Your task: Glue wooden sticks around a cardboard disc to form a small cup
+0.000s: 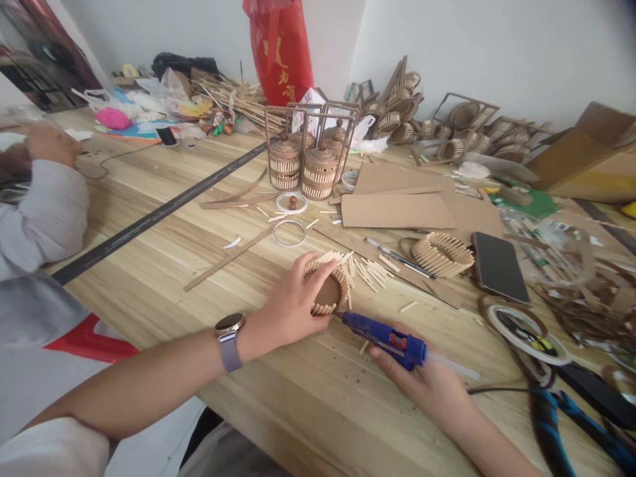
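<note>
My left hand [294, 299] grips a small round basket [328, 291] with a brown base and short wooden sticks standing around its rim. In my right hand [422, 377] is a blue hot glue gun [385, 339], a clear glue stick poking out of its back. The gun's nozzle points at the basket's near right side, close to the sticks; whether it touches I cannot tell. Loose wooden sticks [370, 273] lie just beyond the basket. Farther right rests a ring of slanted sticks [442, 254].
Lidded stick baskets [318, 173] in frames stand at the back, near cardboard sheets [397, 209]. A phone [499, 266], tape rolls [529, 334] and blue-black pliers [549, 424] lie on the right. Another person's sleeve [44, 212] is at the left. A pen [397, 256] lies mid-table.
</note>
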